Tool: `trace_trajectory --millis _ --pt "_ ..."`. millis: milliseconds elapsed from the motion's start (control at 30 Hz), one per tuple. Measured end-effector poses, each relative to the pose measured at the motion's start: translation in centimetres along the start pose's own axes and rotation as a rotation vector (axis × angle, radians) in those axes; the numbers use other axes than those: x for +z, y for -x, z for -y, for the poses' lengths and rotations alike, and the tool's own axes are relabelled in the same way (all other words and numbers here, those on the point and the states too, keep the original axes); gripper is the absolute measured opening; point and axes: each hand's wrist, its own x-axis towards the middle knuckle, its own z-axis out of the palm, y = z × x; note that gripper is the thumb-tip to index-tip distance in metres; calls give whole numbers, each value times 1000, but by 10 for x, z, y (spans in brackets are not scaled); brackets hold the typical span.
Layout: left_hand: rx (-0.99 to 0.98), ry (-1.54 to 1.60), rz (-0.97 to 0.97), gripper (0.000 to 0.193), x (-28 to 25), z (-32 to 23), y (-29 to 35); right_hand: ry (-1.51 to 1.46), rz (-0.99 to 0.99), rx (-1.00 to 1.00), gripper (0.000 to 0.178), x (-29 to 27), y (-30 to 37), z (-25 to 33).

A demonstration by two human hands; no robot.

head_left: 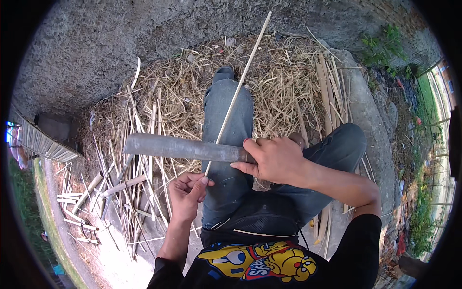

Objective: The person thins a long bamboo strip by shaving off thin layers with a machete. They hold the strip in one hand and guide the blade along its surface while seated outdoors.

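Left hand (187, 195) fingers pinched on pale strip (239, 86) – it runs to 1 o'clock over the leg (228, 111). Right hand (279, 159) fingers clamped on knife (180, 147), blade toward 9 – I'd keep it shallow, pressure light, left thumb clear

A broad grey knife (180, 147) sits crosswise over a long, pale strip (242, 83) slanting away rightward.

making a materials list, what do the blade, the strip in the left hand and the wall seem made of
Blade: metal, likely steel; dull grey, with a streaked, worn face. Strip: probably split bamboo, perhaps wood; pale, slim, straight, looking unpainted. Wall: cement or stone, hard to tell; rough, mottled grey.
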Motion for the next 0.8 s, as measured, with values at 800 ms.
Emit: trace_trajectory --millis 800 --pt "0 -57 12 9 -18 4 10 -208 -66 213 48 -24 -28 -42"
